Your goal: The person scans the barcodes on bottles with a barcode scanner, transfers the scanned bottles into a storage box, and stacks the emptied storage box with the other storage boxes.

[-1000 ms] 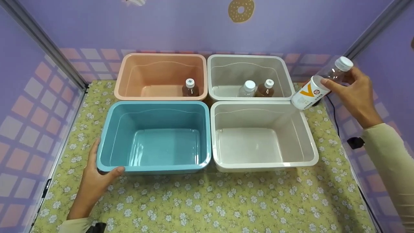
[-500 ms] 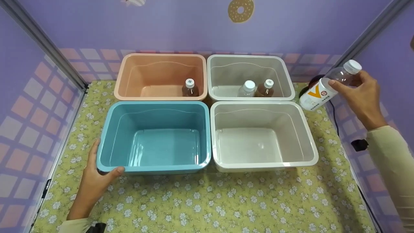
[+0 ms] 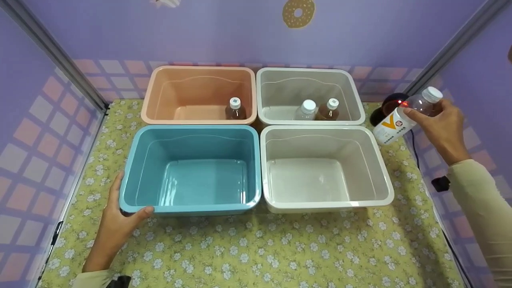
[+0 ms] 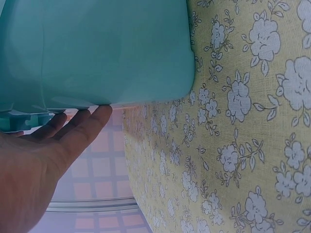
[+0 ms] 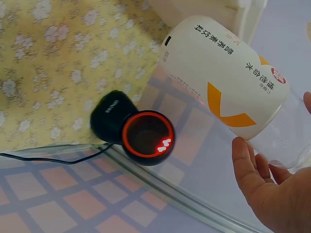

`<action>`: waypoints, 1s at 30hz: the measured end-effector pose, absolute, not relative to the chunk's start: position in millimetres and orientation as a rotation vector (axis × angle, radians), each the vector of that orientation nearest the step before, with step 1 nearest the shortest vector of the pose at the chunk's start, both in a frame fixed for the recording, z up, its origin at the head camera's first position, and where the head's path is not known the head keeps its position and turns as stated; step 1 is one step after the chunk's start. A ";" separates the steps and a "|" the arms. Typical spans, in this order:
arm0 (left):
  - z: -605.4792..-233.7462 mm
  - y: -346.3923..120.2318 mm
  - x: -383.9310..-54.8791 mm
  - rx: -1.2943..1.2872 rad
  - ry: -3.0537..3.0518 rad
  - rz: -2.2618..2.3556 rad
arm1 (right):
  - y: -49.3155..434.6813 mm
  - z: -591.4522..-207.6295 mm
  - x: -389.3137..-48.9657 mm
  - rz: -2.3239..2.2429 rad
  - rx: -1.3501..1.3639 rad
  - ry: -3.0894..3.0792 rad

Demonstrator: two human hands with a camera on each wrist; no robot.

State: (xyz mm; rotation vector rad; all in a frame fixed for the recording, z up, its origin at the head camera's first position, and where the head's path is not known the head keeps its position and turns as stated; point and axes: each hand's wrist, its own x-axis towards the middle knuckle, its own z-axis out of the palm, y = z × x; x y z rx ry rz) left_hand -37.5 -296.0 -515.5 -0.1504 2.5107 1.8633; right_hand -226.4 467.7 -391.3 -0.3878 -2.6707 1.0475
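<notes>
My right hand (image 3: 444, 124) holds a clear plastic bottle (image 3: 426, 103) with a white cap and a white label bearing an orange V. The bottle leans, cap toward the upper right, its base overlapping the right edge of the front cream bin (image 3: 320, 205). Behind it in the head view is a black desktop scanner (image 3: 394, 105) with red lights, its red-ringed face (image 5: 148, 138) plain in the right wrist view. At the blue bin's (image 3: 192, 208) front left corner, my left hand (image 3: 114, 220) lays straight fingers (image 4: 80, 133) along the side wall, thumb against the front rim.
Behind the blue bin stands a peach bin (image 3: 200, 70) with a dark bottle (image 3: 235, 109) inside. A grey bin (image 3: 308, 71) at the back holds a clear bottle (image 3: 307, 110) and a brown one (image 3: 329, 110). Purple walls (image 3: 224, 32) enclose the flowered tablecloth (image 3: 248, 248).
My right hand has moved the bottle rightward, then lower, away from over the cream bin's rim, bringing the scanner more into view. The left hand and the bins have stayed put.
</notes>
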 end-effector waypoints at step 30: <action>-515.2 -295.0 -37.1 -0.140 2.492 1.896 | 503.7 -439.1 -230.9 0.985 -0.565 -2.736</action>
